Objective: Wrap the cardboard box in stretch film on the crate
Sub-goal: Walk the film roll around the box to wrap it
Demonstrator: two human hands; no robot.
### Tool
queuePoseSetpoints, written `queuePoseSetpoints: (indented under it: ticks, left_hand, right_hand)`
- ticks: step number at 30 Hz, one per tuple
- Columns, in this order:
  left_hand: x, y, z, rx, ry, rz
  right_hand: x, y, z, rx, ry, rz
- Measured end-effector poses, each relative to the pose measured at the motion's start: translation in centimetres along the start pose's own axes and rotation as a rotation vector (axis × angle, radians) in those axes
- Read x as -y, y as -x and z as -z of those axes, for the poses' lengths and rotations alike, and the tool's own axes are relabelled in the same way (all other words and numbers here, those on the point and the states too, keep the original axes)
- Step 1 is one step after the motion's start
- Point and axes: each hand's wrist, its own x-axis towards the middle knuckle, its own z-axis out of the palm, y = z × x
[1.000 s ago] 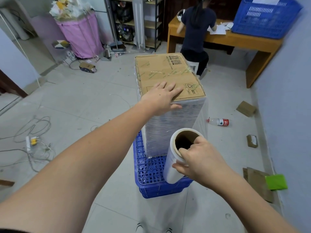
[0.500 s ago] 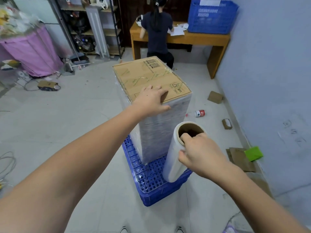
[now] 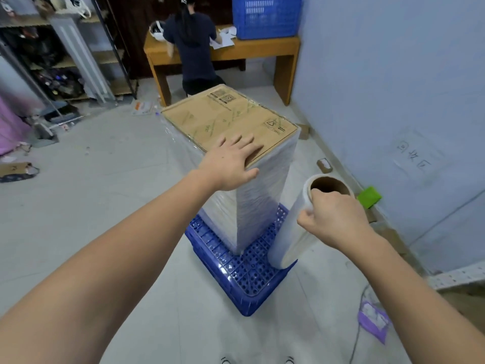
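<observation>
Cardboard box (image 3: 231,119): upright on blue crate (image 3: 246,279), sides filmed. My left hand (image 3: 231,164): flat on its top corner. My right hand (image 3: 333,219): gripping film roll (image 3: 294,232). Risk: hard pull tips the box.

A pale tiled floor (image 3: 110,206) carries an upturned blue crate (image 3: 244,279), on which the film-wrapped cardboard box (image 3: 252,195) stands upright. Right of the crate, near the wall, lie a green pad (image 3: 369,197), cardboard scraps (image 3: 324,165) and a purple packet (image 3: 374,320). Beyond the crate stands a wooden desk (image 3: 262,49); left of it, a torn carton (image 3: 15,170).
</observation>
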Motion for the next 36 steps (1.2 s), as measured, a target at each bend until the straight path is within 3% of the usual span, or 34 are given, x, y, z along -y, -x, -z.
queuePoseSetpoints:
  ticks: [6,12,18,26,31,36]
  left_hand:
    - [0.0,0.0,-0.5,-0.002,-0.05,0.022]
    - [-1.0,-0.8,-0.1,0.0,-0.019,0.092]
    - [-1.7,-1.0,-0.3,-0.013,-0.017,0.118]
    - [-1.9,-0.7,-0.4,-0.02,-0.024,0.138]
    - [-1.9,-0.8,-0.6,-0.031,-0.022,0.14]
    - [-1.9,-0.8,-0.4,-0.037,-0.023,0.141]
  right_hand:
    - [0.4,-0.4,0.4,-0.016,0.121,-0.023]
    - [0.1,1.5,-0.4,-0.066,0.158,0.166]
    - [0.8,3.2,-1.5,-0.196,0.11,0.512]
    - [1.8,3.5,-1.7,-0.25,0.11,0.703]
    - [2.7,3.1,-1.8,-0.169,0.062,0.839]
    - [2.2,3.0,-1.7,-0.12,0.086,0.826]
